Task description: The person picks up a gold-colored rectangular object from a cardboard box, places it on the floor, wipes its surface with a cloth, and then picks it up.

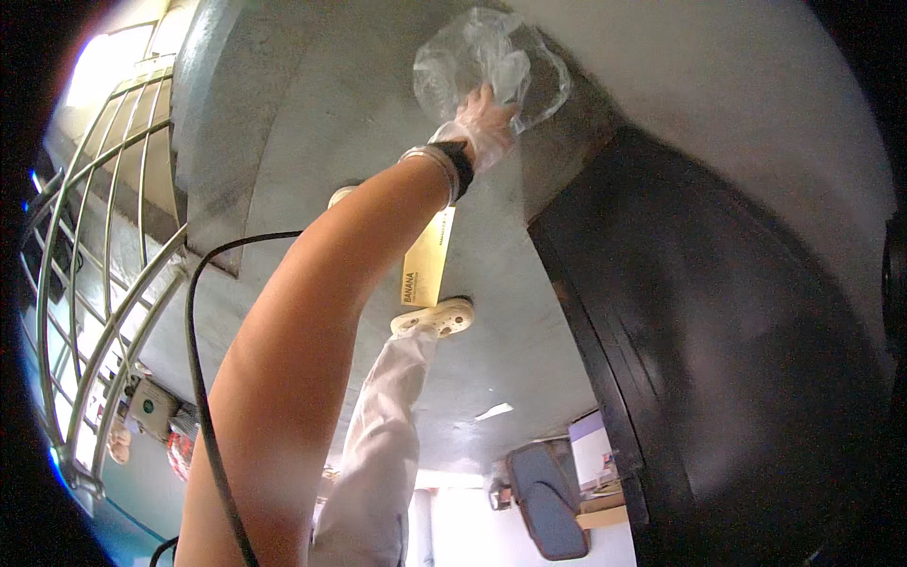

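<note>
My left hand (487, 119) reaches far forward over the floor from the lower left, with a dark band and a pale one at the wrist. Its fingers touch a crumpled clear plastic bag (496, 60), and thin clear plastic also wraps the back of the hand and the wrist. Whether the fingers are closed on the bag cannot be made out. My right hand is out of view. Beneath the forearm lies a flat yellow piece (424, 273) bearing print, partly hidden by the arm. Its near end meets a cream clog (448, 319) on my foot.
A curved metal railing (106, 283) stands at left. A black cable (195, 340) loops beside my arm. At right rises a large dark panel (680, 340). A second pale shoe (341, 194) shows partly behind the arm. A white scrap (494, 411) lies on the grey floor (496, 354).
</note>
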Motion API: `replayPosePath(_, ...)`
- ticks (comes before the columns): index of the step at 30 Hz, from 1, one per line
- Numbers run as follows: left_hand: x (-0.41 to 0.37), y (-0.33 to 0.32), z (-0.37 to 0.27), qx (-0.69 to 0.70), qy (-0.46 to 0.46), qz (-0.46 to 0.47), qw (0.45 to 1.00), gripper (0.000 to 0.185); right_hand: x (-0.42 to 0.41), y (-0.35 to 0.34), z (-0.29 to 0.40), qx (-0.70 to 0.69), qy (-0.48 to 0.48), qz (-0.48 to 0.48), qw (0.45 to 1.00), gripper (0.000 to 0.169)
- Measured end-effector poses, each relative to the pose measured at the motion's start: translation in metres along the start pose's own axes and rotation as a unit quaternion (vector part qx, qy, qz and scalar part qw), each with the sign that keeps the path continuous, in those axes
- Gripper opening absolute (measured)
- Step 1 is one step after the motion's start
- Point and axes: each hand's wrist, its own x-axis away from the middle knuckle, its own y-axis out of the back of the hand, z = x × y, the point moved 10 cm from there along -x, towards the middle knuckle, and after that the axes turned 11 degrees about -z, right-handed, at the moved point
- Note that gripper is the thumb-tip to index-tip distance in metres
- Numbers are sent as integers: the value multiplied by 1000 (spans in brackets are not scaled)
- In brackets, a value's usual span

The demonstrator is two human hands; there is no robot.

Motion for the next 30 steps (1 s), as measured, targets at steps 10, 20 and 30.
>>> replayPosePath(10, -81, -78, -2, -208, -295, 80, 929, 20, -12, -28, 5, 33, -27, 27, 999, 94)
replayPosePath(20, 75, 76, 48, 248, -63, -31, 966, 24, -11, 2, 3, 20, -14, 28, 999, 95)
replayPosePath(30, 179, 179, 102, 179, 10, -131, 975, 22, -1, 38, 4, -10, 37, 14, 999, 97)
